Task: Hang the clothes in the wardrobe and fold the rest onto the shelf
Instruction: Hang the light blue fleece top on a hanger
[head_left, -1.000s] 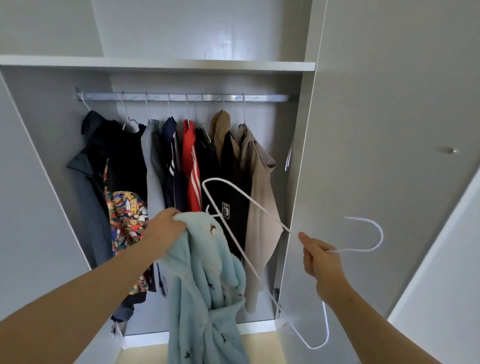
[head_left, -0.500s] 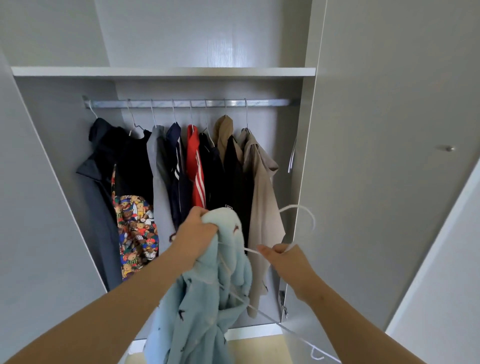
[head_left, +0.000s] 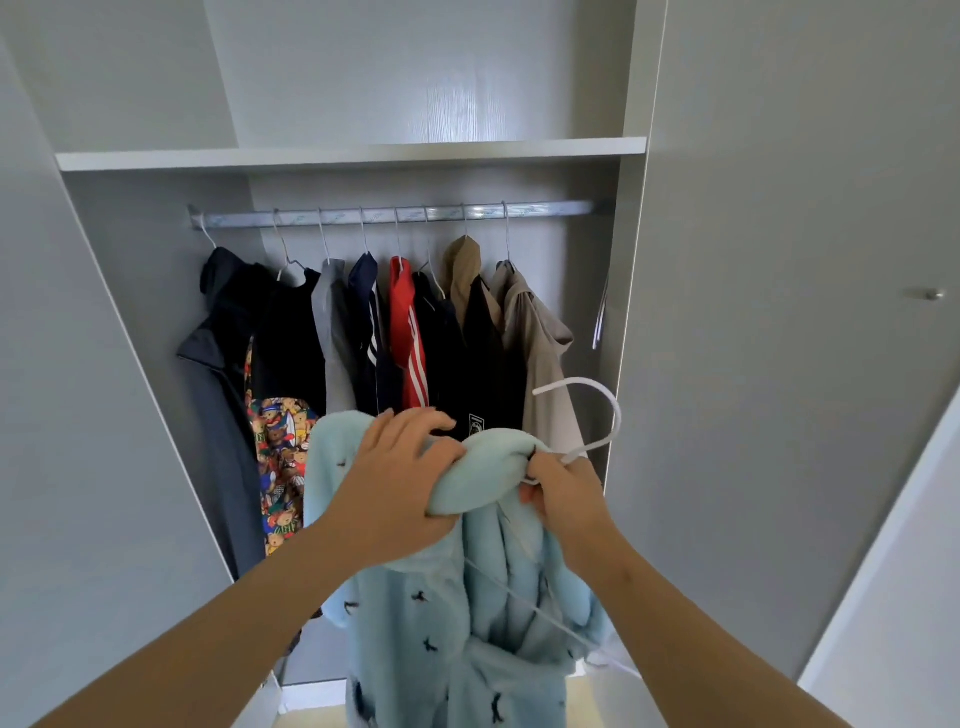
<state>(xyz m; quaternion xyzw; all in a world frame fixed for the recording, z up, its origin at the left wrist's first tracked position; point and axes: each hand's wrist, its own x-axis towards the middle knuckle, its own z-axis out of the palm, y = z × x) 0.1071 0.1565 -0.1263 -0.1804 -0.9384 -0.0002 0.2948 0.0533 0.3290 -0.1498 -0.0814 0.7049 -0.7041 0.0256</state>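
A fluffy light-blue garment with small dark marks hangs in front of the open wardrobe. My left hand grips a bunch of its upper fabric. My right hand holds the neck of a white hanger, just below its hook. The hook curves up to the right of the garment, and one thin hanger arm runs down through the blue fabric toward the lower right. Behind, several garments hang on the metal rail.
The rail holds dark, grey, navy, red, black and tan clothes, packed left of centre. A white shelf lies above the rail. The open wardrobe door with a small knob stands close on the right; a grey panel is on the left.
My right hand brought the hanger in from the right to the garment's top. The hanger arm now runs into the blue fabric. The left hand shifted its grip on the bunched cloth.
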